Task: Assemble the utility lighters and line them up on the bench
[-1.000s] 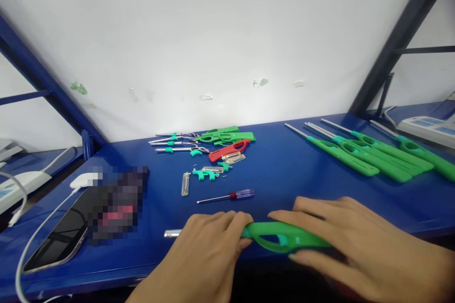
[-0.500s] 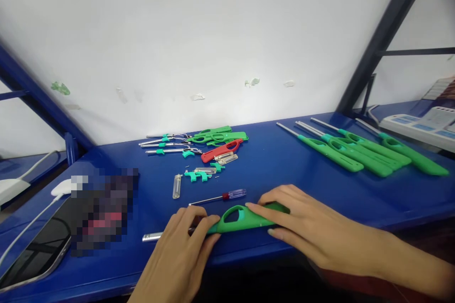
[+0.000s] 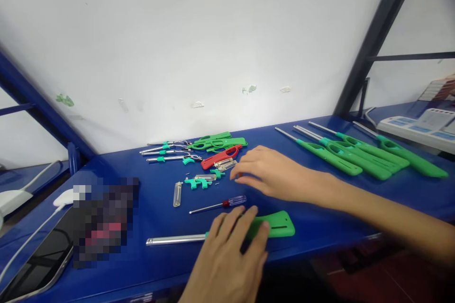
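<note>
Near the table edge [image 3: 135, 282], the spread left hand [image 3: 229, 253] overlies a lighter [image 3: 282, 228], grip unclear; farther in, the half-open right hand [image 3: 268, 173] hovers unladen.

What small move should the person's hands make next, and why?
Probably a slight reach by the right hand to one of the clear tubes beside the red handle piece. That hand is open, appears to hold nothing, and its fingertips point toward them, while the left hand lies over the green lighter.
</note>
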The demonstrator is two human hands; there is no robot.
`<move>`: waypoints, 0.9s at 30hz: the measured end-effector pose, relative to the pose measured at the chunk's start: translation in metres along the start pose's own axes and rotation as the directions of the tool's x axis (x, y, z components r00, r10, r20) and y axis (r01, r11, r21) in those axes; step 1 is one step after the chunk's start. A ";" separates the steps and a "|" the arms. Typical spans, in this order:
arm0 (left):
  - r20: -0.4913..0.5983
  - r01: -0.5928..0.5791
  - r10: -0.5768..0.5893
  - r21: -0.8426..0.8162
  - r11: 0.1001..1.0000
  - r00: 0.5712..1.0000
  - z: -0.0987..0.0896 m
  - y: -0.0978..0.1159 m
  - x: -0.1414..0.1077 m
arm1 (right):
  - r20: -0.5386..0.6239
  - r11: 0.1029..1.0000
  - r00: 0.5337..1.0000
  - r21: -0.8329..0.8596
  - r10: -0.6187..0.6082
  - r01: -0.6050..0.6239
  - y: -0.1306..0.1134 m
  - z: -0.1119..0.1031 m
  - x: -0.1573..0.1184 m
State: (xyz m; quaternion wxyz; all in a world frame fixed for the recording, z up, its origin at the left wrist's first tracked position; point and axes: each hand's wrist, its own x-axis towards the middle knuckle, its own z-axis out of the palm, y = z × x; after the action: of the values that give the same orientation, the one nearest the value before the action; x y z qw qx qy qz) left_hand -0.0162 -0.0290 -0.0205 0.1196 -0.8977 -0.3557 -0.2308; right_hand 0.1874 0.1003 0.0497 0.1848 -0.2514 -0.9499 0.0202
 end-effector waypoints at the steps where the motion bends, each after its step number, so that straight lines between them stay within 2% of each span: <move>1: 0.019 -0.015 0.015 -0.008 1.000 1.000 0.004 0.003 0.005 | 0.021 1.000 1.000 -0.005 -0.016 0.016 -0.001 0.007 0.010; 4: 0.054 -0.009 0.012 -0.060 0.998 0.998 0.011 0.005 0.015 | 0.067 1.000 0.998 -0.009 -0.021 0.021 0.000 0.023 0.034; 7: 0.070 0.011 -0.001 -0.140 0.990 0.998 0.012 0.002 0.016 | 0.099 1.000 0.995 0.005 -0.012 0.011 0.002 0.032 0.046; 12: 0.116 0.082 -0.054 -0.253 0.964 0.992 0.009 0.000 0.014 | 0.107 1.000 0.994 0.023 0.018 -0.021 0.003 0.043 0.050; 18: 0.113 0.084 -0.056 -0.268 0.960 0.992 0.011 0.001 0.014 | 0.067 0.998 0.998 0.052 0.018 -0.021 0.005 0.057 0.047; 22: 0.091 0.068 -0.044 -0.280 0.958 0.995 0.011 -0.001 0.014 | 0.040 0.995 0.998 0.080 0.050 -0.054 0.008 0.051 0.041; 27: 0.088 0.076 -0.055 -0.254 0.964 0.995 0.007 0.000 0.013 | 0.000 0.980 0.987 0.115 0.162 -0.161 0.013 0.030 0.019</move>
State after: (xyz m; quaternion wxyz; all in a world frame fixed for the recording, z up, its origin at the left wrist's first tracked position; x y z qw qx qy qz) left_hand -0.0056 -0.0183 -0.0199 -0.0198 -0.9018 -0.3569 -0.2427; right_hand 0.1676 0.1223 0.0264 0.2010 -0.3168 -0.9227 0.0884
